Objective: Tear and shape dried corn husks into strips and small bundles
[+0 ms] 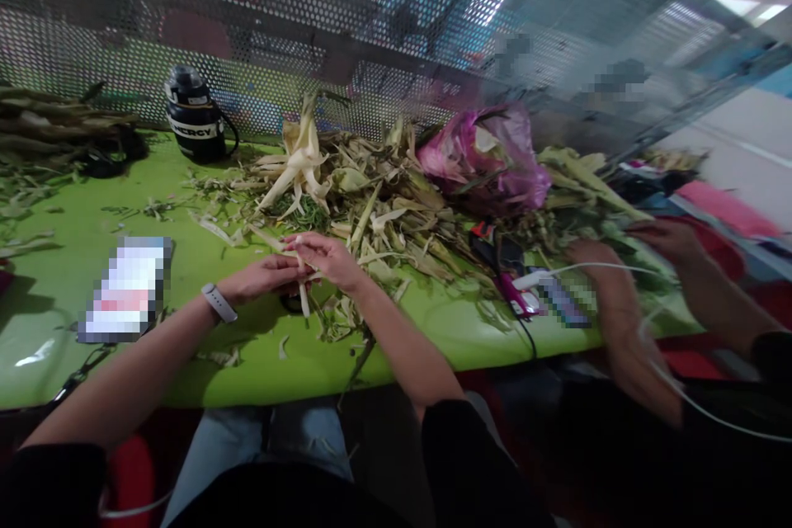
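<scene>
Both of my hands meet over the green table, their fingers pinched around a pale strip of corn husk (304,299), one end of which hangs down. My left hand (267,277), with a white band on its wrist, comes in from the left with closed fingers. From the right, my right hand (331,257) closes on the strip near its upper end. Fingers partly cover the strip. Just beyond my hands, a cream-coloured bundle of peeled-back husk leaves (303,158) stands against a heap of dry corn husks (402,214).
A dark jug (195,120) stands by the perforated metal panel (260,25). A phone (127,289) lies at left on the green table (204,375). A pink plastic bag (488,157) rests on the heap. At right, a co-worker's hands (597,260) handle plant material near a cable and power bank.
</scene>
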{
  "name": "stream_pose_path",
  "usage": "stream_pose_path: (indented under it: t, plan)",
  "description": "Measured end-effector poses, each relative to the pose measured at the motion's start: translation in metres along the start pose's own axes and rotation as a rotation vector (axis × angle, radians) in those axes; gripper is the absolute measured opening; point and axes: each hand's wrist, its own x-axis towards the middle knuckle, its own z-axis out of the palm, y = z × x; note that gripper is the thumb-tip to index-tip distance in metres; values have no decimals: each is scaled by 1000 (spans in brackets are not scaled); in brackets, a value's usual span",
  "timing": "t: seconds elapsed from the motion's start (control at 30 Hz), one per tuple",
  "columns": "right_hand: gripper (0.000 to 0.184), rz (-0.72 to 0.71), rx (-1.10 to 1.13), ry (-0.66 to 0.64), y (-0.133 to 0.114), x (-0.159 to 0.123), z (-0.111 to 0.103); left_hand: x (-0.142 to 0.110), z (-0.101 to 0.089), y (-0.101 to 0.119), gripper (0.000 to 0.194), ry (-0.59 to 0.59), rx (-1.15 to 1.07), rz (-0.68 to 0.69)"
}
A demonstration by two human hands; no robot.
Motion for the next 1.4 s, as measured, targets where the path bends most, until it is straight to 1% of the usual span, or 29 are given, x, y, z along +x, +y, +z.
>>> stream_pose_path:
  t: [0.07, 0.17, 0.27, 0.33, 0.43, 0.5, 0.53, 0.6, 0.67, 0.77, 0.83, 0.93, 1.03, 1.13, 1.23, 1.3, 1.33, 1.4]
  plan:
    - [35, -20, 47, 28, 2, 0, 4, -1, 1, 4, 32, -35, 37, 14]
    - [30, -60, 40, 107, 9, 1, 9, -3, 3, 10, 32, -102, 118, 15]
    - [32, -36, 30, 169, 13, 2, 12, -4, 4, 9, 35, -120, 139, -2]
    - [36, 15, 52, 195, 13, 3, 10, -2, 3, 5, 38, -77, 89, -23]
    - [45, 49, 81, 220, 10, 4, 0, 2, -1, -3, 42, 77, -30, -26]
    - [49, 44, 22, 244, 9, 6, -8, 5, -5, -7, 45, 168, -69, -20]
    - [51, 45, -46, 250, 9, 6, -10, 7, -8, -9, 46, 196, -79, -18]
    - [53, 53, -188, 225, 12, 7, -13, 9, -11, -11, 44, 214, -99, -15]
    - [53, 70, -246, 164, 16, 7, -12, 9, -12, -12, 40, 202, -121, -6]
    - [51, 98, -172, 64, 19, 8, -10, 8, -12, -12, 36, 200, -123, 20]
    - [50, 83, -105, 29, 18, 8, -9, 6, -12, -9, 36, 174, -80, 20]
    - [50, 55, -28, 50, 17, 9, -9, 3, -13, -5, 35, 105, -2, -1]
    - [50, 71, -24, 80, 16, 11, -10, 2, -13, -4, 36, 108, 28, 3]
    - [52, 90, 8, 103, 17, 14, -14, 4, -13, -6, 40, 158, -54, 19]
    - [52, 121, 89, 233, 19, 18, -19, 8, -15, -10, 40, 232, -199, 70]
    - [53, 153, 98, 297, 20, 19, -21, 11, -16, -12, 38, 349, -247, 147]
    - [54, 166, 75, 298, 21, 19, -21, 12, -15, -12, 38, 416, -256, 187]
    - [56, 171, -31, 251, 22, 18, -18, 14, -14, -12, 40, 520, -271, 246]
